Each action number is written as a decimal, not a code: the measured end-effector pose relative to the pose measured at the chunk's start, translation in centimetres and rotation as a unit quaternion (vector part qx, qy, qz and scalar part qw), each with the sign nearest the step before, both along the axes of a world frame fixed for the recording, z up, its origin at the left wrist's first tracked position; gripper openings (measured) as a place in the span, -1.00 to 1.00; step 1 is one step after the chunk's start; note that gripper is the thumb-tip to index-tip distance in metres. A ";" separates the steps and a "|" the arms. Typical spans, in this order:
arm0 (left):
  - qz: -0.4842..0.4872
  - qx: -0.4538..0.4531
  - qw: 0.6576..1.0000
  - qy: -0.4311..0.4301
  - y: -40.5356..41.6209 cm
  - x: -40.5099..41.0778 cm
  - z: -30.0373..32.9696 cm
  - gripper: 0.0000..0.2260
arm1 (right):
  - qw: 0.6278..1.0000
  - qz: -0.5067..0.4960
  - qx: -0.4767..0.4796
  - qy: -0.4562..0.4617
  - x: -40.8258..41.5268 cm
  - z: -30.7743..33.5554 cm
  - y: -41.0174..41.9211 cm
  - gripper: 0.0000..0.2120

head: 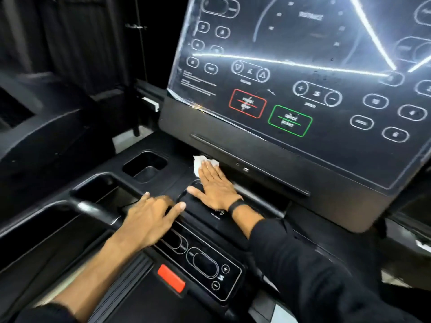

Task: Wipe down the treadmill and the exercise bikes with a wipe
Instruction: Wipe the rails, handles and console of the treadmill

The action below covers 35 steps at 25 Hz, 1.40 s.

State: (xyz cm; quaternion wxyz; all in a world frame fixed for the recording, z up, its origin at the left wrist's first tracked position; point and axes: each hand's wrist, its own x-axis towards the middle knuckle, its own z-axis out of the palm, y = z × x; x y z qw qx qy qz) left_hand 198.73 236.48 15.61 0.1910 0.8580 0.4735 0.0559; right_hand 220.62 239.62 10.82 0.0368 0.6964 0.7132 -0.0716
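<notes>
- The treadmill (268, 159) fills the view: a black console with a flat shelf running below a tilted glossy screen.
- The screen (303, 66) stands along the far edge of the console, tilted back; it shows outlined buttons, a red-framed box and a green-framed box side by side near its lower edge, and bright reflected light streaks.
- The shelf holds two open pockets toward its left end; the cup holder (145, 166) sits nearer the screen, and a longer tray (102, 190) lies beside it toward the near left.
- A small control panel (205, 264) with plus and minus marks lies on the near edge of the console, with a red tab (171, 278) just left of it.
- A dark handrail (77, 206) curves in from the left edge.
- The right hand (214, 185) lies flat, fingers straight and together, thumb spread left, pressing down on the shelf just under the screen's lower housing; a black band is on its wrist and a black sleeve covers the forearm.
- The left hand (151, 217) rests palm down on the shelf's near part, fingers relaxed and spread, gripping nothing; it is near the right hand, not touching it.
- The wipe (198, 163), white and crumpled, lies under the right fingertips, sticking out past them toward the screen, well apart from the left hand.
</notes>
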 end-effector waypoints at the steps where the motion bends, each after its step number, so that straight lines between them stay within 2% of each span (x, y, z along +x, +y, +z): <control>1: 0.009 -0.009 1.000 -0.009 -0.3 -0.4 -0.1 -0.52 | 1.000 0.005 -0.023 0.021 -1.1 0.1 1.5 -0.19; 4: 0.030 -0.005 0.999 -0.027 -0.5 -0.2 -0.2 -0.62 | 0.998 0.030 -0.027 0.043 -2.2 0.3 1.5 -0.23; 7: 0.027 0.009 0.999 -0.035 -0.6 0.1 -0.3 -0.61 | 0.991 0.113 -0.008 0.073 -0.6 0.0 -4.3 -0.18; 9: 0.019 -0.006 0.999 -0.036 -0.6 0.1 -0.5 -0.60 | 0.988 0.140 -0.024 0.057 2.0 -0.3 -8.6 -0.16; 13: 0.012 -0.011 0.999 -0.032 -0.2 0.2 -0.6 -0.62 | 0.996 0.075 -0.046 0.006 2.0 -0.2 -8.9 -0.10; 16: 0.018 -0.013 0.999 -0.037 -0.5 0.4 -0.2 -0.64 | 0.995 0.032 -0.061 0.067 -2.7 -0.4 -4.8 -0.24; 20: 0.031 -0.014 0.996 -0.084 -0.9 0.2 -0.4 -0.65 | 0.987 0.101 -0.071 0.107 -4.6 -0.4 -4.0 -0.49; 22: 0.033 -0.016 0.997 -0.062 -1.1 0.2 -0.1 -0.59 | 0.976 0.150 -0.081 0.134 -4.0 0.4 -4.9 -0.53; 26: 0.044 -0.019 0.997 -0.052 -1.1 0.2 0.2 -0.57 | 0.968 0.214 -0.075 0.111 -2.1 1.2 -7.7 -0.18; 30: 0.037 -0.002 0.997 -0.061 -0.9 0.1 -0.4 -0.55 | 0.969 0.186 -0.107 0.122 0.5 3.3 -14.0 0.07; 31: 0.037 -0.004 0.998 -0.058 -0.8 0.1 -0.5 -0.55 | 0.968 0.187 -0.114 0.120 1.1 3.6 -15.5 0.03; 34: 0.028 0.008 0.998 -0.060 -0.7 0.0 -0.6 -0.47 | 0.970 0.221 -0.072 0.072 2.9 3.5 -19.8 -0.44; 35: 0.030 0.006 0.998 -0.060 -0.7 0.0 -0.5 -0.47 | 0.967 0.239 -0.067 0.053 3.8 3.2 -21.0 -0.45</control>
